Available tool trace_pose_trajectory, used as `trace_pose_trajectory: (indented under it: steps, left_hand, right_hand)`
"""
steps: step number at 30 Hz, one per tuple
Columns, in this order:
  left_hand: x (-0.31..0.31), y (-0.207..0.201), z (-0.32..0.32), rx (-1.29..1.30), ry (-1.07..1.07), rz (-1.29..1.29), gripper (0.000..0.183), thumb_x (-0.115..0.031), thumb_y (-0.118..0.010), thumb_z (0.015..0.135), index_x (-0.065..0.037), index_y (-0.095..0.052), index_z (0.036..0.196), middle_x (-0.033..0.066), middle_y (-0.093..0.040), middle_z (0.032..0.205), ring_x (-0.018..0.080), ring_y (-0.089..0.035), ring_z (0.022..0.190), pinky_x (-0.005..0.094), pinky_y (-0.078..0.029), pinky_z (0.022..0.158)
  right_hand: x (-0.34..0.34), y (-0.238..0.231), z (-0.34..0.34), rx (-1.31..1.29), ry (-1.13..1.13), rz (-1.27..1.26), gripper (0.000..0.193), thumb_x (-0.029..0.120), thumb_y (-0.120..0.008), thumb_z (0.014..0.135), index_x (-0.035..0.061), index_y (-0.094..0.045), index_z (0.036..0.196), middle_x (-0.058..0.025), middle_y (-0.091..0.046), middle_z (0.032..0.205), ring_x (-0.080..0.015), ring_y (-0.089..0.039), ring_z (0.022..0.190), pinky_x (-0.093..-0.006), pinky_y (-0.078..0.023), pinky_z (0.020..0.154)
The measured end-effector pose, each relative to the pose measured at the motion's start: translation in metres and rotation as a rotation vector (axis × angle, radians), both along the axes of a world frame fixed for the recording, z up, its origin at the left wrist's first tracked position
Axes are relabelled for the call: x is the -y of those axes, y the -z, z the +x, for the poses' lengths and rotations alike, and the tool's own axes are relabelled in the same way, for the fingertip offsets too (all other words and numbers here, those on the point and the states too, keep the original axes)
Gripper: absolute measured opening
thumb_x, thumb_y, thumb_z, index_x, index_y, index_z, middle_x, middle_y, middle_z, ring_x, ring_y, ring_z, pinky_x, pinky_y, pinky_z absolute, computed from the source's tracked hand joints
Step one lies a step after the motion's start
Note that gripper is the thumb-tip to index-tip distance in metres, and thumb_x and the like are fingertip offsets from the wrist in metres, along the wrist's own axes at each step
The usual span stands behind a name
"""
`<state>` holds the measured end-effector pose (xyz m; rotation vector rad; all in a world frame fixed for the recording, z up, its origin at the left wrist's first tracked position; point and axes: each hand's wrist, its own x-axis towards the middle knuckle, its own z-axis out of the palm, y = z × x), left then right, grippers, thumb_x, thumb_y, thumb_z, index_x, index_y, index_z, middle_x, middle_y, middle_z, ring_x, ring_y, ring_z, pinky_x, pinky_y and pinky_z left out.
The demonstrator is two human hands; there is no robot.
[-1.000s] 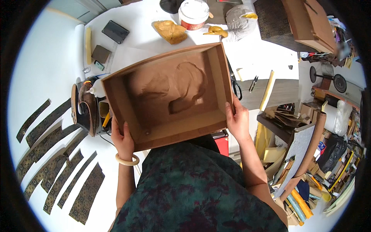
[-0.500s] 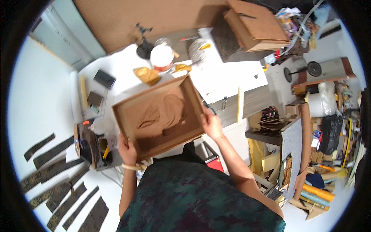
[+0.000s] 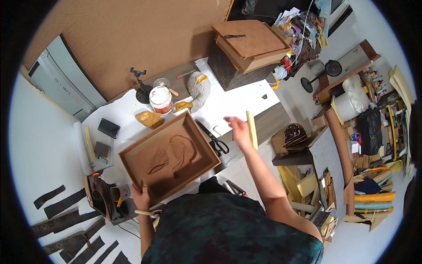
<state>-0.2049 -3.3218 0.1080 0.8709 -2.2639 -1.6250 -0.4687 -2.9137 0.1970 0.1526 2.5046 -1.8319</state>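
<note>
A shallow brown open box [image 3: 193, 170] with a rumpled raised relief on its floor sits tilted at the table's front edge. My left hand [image 3: 141, 198] grips its near left wall, the thumb over the rim. Off the box, my right hand [image 3: 239, 134] is over the table, its fingers drawn together and pointing left. A small dark bit shows at the fingertips, too blurred to name. Beside this hand lies a pale yellow strip [image 3: 252, 127]. Black-handled scissors [image 3: 216, 143] lie between the box and the right hand.
Behind the box stand a white tub [image 3: 160, 99], a golden lump [image 3: 149, 119], a grey curved form [image 3: 200, 91] and a phone stand [image 3: 143, 90]. A phone [image 3: 108, 128] lies left. A large brown box [image 3: 250, 44] stands at the back right; a cluttered shelf [image 3: 316, 149] stands right.
My right hand has let go of the box's right side and moved over the table by the yellow strip. My left hand still holds the box. The view has shifted, and the scissors now show fully.
</note>
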Motion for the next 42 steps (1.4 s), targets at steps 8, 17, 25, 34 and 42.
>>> trace_pose_trajectory:
  steps: [8, 17, 25, 34, 42]
  left_hand:
    - [-0.032, -0.047, -0.013, -0.022, -0.320, -0.626, 0.047, -0.015, -0.069, 0.093, 0.003, -0.052, 0.132, 0.0225, -0.057, 0.130, 0.0386, -0.054, 0.123, 0.0442, -0.041, 0.107]
    - [-0.183, -0.129, -0.108, -0.367, -0.310, -0.387, 0.031, -0.003, -0.065, 0.092, -0.001, -0.060, 0.123, 0.0144, -0.054, 0.137, 0.0263, -0.055, 0.124, 0.0370, -0.044, 0.104]
    - [-0.237, -0.180, -0.177, -0.457, 0.028, -0.155, 0.023, 0.005, -0.058, 0.095, 0.001, -0.059, 0.118, 0.0145, -0.058, 0.132, 0.0205, -0.057, 0.121, 0.0322, -0.045, 0.104]
    - [-0.283, -0.156, -0.223, -0.428, 0.376, 0.178, 0.015, 0.007, -0.059, 0.092, 0.003, -0.065, 0.106, 0.0112, -0.068, 0.109, 0.0149, -0.064, 0.101, 0.0271, -0.049, 0.093]
    - [-0.321, -0.115, -0.253, -0.342, 0.584, 0.206, 0.012, 0.004, -0.061, 0.093, 0.001, -0.067, 0.104, 0.0045, -0.070, 0.094, 0.0086, -0.064, 0.087, 0.0235, -0.051, 0.083]
  right_hand:
    - [-0.038, -0.086, -0.215, 0.091, 0.045, -1.011, 0.036, 0.032, -0.055, 0.104, -0.0019, -0.058, 0.115, -0.0201, -0.066, 0.121, -0.0320, -0.064, 0.115, -0.0432, -0.053, 0.101]
    - [-0.039, -0.100, -0.228, -0.094, -0.004, -0.993, 0.031, 0.014, -0.059, 0.102, -0.0121, -0.058, 0.119, -0.0209, -0.067, 0.118, -0.0341, -0.069, 0.107, -0.0380, -0.060, 0.093]
    - [-0.113, -0.122, -0.103, -0.202, -0.069, -0.845, 0.034, 0.017, -0.058, 0.103, -0.0057, -0.058, 0.128, -0.0175, -0.066, 0.124, -0.0340, -0.069, 0.108, -0.0410, -0.057, 0.098]
    - [-0.228, -0.104, 0.065, -0.058, 0.206, -0.911, 0.027, 0.016, -0.064, 0.099, -0.0042, -0.062, 0.117, -0.0171, -0.067, 0.122, -0.0377, -0.069, 0.110, -0.0395, -0.061, 0.092]
    - [-0.299, 0.040, 0.080, 0.087, 0.306, -0.857, 0.033, 0.015, -0.062, 0.100, -0.0076, -0.060, 0.124, -0.0194, -0.066, 0.124, -0.0351, -0.066, 0.114, -0.0412, -0.055, 0.101]
